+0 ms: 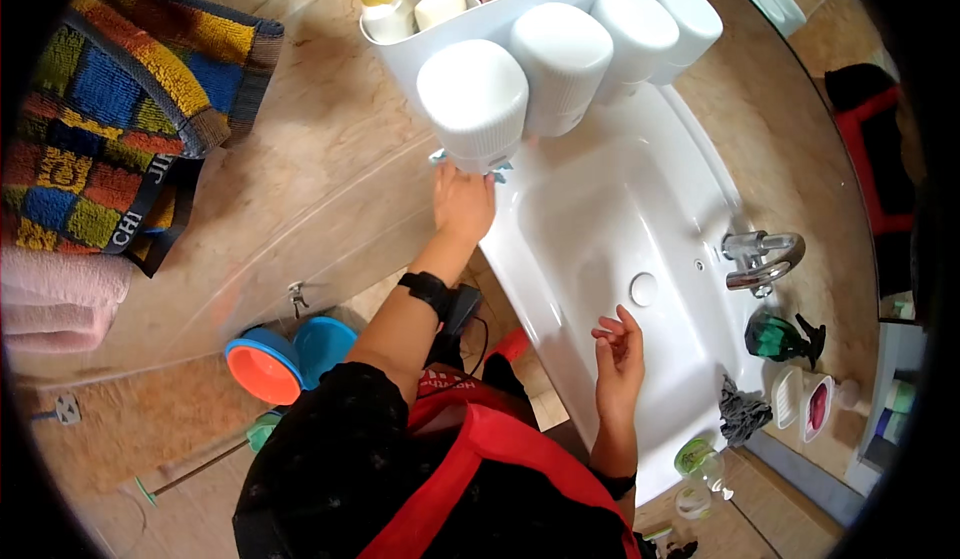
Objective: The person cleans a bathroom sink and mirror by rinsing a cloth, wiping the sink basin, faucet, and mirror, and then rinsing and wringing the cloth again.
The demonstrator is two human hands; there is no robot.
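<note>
My left hand (pixel 465 203) reaches to the left rim of the white ceramic washbasin (pixel 600 176), just below a white cup. Scraps of a light blue cloth (pixel 501 173) show on both sides of its fingers, and the hand rests on it. Parts of the cloth and fingertips are hidden. Over the near part of the basin hovers my right hand (pixel 621 353), with loosely curled fingers and nothing in them. A round white drain plug (pixel 643 289) lies in the basin floor beyond it.
Several white cups (pixel 472 98) hang under a white wall caddy (pixel 397 56). At the right are a chrome faucet (pixel 761 259), a green spray bottle (pixel 776 335), a grey rag (pixel 742 413) and a soap dish (pixel 814 407). Checkered towels (pixel 90 131) hang at left, above plastic basins (pixel 262 371).
</note>
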